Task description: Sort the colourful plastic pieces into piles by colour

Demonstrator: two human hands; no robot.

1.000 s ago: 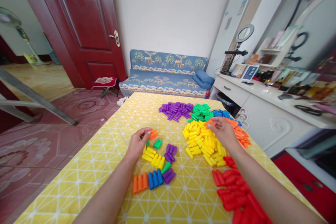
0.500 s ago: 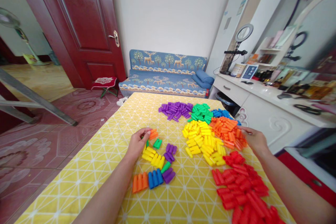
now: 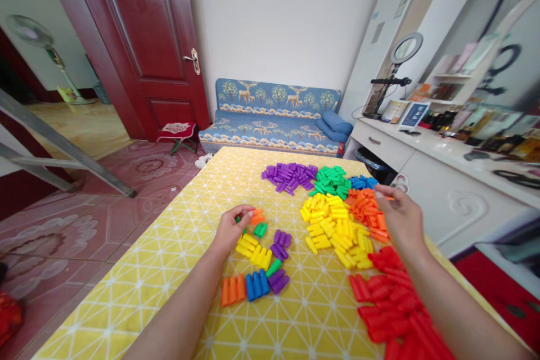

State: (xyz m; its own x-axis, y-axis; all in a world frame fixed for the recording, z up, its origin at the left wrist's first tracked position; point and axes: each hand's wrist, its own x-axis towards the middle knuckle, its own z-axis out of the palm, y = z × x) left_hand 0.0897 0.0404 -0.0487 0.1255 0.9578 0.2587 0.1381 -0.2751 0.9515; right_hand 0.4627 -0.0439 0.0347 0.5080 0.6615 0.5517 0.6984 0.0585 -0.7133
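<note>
Small coloured plastic tube pieces lie on a yellow table with white lines. My left hand is closed at the fingertips on orange tube pieces, beside a green pair. Nearer me are joined yellow pieces, purple pieces, blue pieces and an orange row. Above the right edge of the orange pile, my right hand pinches an orange tube piece, mostly hidden by the fingers.
Piles of purple, green, blue, yellow and red pieces cover the table's right side. Behind stand a blue patterned sofa and a red stool. A white dresser is on the right.
My right hand has risen from the orange pile's edge, with an orange piece between its fingertips. My left hand stays at the orange pieces. The whole view has shifted slightly.
</note>
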